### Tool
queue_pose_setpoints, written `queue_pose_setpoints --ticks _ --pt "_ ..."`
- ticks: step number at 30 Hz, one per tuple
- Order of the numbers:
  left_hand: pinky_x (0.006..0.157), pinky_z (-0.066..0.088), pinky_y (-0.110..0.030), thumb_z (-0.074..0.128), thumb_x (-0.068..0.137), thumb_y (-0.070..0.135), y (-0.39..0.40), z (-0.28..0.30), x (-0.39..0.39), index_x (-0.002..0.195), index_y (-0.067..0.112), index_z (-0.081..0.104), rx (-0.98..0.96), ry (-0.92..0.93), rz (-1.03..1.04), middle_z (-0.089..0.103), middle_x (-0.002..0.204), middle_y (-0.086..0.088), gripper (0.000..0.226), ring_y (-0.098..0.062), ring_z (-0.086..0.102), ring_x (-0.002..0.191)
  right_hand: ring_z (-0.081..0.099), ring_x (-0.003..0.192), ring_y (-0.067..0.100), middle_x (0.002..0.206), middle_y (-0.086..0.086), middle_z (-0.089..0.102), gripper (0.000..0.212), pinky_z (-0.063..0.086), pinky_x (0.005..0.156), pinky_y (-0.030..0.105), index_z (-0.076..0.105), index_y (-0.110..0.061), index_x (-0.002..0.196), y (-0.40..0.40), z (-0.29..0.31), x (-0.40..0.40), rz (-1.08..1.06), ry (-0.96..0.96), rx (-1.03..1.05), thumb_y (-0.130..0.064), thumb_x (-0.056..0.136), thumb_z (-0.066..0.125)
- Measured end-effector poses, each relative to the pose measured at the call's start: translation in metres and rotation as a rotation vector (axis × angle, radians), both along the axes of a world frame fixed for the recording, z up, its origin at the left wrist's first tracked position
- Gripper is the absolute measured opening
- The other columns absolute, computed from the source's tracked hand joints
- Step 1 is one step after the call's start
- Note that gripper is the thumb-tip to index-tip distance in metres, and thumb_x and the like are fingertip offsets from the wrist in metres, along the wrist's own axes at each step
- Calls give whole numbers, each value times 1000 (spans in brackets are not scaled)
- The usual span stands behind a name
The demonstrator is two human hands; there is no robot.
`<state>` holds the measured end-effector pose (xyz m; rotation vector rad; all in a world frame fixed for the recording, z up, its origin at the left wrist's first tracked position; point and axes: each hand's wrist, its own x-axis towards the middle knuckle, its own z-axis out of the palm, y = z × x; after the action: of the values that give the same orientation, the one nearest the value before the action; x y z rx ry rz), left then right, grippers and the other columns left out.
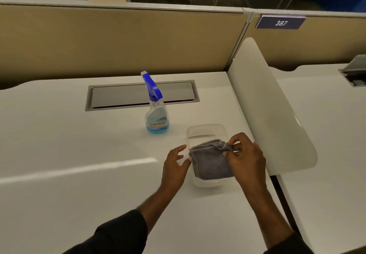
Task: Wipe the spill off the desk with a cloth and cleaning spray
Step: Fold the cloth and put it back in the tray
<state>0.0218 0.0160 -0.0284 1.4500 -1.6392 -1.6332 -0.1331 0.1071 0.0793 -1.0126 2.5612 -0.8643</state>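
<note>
A folded grey cloth lies in a clear plastic container on the white desk. My right hand pinches the cloth's far right corner between thumb and fingers. On the container's left side rests my left hand, fingers spread, touching the rim beside the cloth. A clear spray bottle with a blue trigger head and a little blue liquid stands upright behind and to the left of the container. I cannot make out a spill on the desk.
A grey cable hatch is set into the desk behind the bottle. A white divider panel rises along the right edge. Tan partition walls close the back, with a sign reading 387.
</note>
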Motion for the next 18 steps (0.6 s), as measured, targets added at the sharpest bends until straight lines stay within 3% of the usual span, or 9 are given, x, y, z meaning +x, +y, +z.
queue_pose_setpoints --ticks 3,7,8,10,13,16,18 --pt "94 47 -25 66 89 32 4 -7 -2 137 32 46 17 -10 7 48 145 6 52 -8 52 114 63 77 13 79 -3 69 22 48 104 53 56 -26 92 -5 -21 -8 2 -45 119 -12 89 72" --pt "94 54 -43 62 92 30 8 -11 -4 142 32 41 44 2 9 46 148 4 54 -15 54 121 69 94 36 78 9 72 24 49 106 51 57 -20 102 -7 -53 -7 116 147 257 -6 89 71" --pt "94 55 -44 61 92 31 9 -11 -4 142 32 41 41 2 7 46 147 4 54 -15 54 120 71 94 36 75 9 73 28 48 108 52 58 -20 106 -9 -59 -7 151 223 287 -6 87 73" --pt "92 55 -43 61 93 30 10 -13 -4 142 33 41 31 12 12 47 146 5 53 -12 55 117 74 88 27 77 4 75 38 31 122 50 54 -21 118 -14 -68 -6 239 299 394 -10 86 72" --pt "91 56 -40 60 93 29 11 -15 -3 141 34 40 18 21 14 49 144 6 52 -7 53 111 73 99 18 98 1 77 60 5 128 42 41 -23 141 -21 -72 -4 321 274 534 -25 89 71" --pt "93 55 -45 60 93 31 10 -14 -3 142 32 39 32 18 3 48 146 3 53 -11 54 116 69 108 17 115 0 73 77 -1 127 46 35 -23 151 -23 -69 -6 322 314 583 -28 86 74" --pt "92 55 -46 60 93 32 9 -13 -3 143 31 39 31 13 -4 47 147 3 55 -14 55 119 68 112 22 124 3 70 75 2 124 52 45 -22 148 -25 -67 -7 322 452 503 -27 81 79"
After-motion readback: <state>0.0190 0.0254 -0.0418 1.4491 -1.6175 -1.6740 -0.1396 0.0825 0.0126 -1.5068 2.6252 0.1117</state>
